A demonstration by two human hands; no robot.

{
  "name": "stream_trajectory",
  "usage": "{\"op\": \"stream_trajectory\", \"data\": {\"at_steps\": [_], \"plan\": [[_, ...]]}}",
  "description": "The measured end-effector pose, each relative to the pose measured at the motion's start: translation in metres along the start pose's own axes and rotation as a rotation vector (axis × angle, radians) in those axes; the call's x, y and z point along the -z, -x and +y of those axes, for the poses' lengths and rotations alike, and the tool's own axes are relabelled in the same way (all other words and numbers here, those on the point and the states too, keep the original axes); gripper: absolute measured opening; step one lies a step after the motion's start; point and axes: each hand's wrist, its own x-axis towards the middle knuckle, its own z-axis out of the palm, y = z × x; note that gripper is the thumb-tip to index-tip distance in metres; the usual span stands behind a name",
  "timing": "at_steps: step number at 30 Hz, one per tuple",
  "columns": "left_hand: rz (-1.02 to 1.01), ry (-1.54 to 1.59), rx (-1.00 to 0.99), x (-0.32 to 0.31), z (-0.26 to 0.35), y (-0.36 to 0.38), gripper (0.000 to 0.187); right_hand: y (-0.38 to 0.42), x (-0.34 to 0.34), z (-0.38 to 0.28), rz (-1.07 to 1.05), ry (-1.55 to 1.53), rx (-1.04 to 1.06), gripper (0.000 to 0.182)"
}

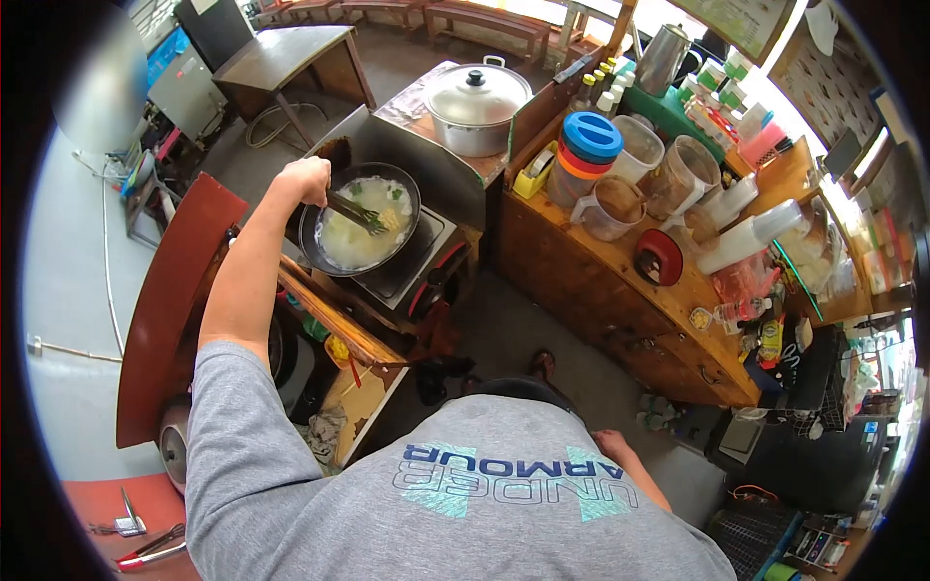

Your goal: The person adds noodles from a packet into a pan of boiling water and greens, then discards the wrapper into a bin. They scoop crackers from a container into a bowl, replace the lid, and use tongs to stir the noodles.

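Note:
My left hand is closed around the handle of a dark slotted spatula. The spatula's head dips into a round black pan. Pale, cloudy liquid fills the pan, with green leafy bits and a yellowish crumbly clump in it. Under the pan is a gas stove with a metal top. My right hand hangs low beside my body, partly covered by the grey shirt, and its fingers cannot be made out.
A lidded aluminium pot stands behind the stove's metal shield. On the right, a wooden counter carries plastic jugs, a blue-lidded container and a red bowl. A red panel rises at left.

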Motion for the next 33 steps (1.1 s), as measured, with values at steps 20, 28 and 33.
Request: {"op": "stream_trajectory", "data": {"at_steps": [20,28,33], "plan": [[0.228,0.067,0.075,-0.004,-0.023,0.09,0.029,-0.018,0.042,-0.038,-0.051,0.159,0.312,0.016],[0.282,0.111,0.223,0.025,-0.032,0.157,0.027,-0.067,0.102,-0.018,-0.072,0.001,-0.004,0.026],[0.255,-0.021,0.199,0.052,-0.017,0.163,0.027,-0.071,0.122,-0.007,-0.091,0.308,0.205,0.024]]}}
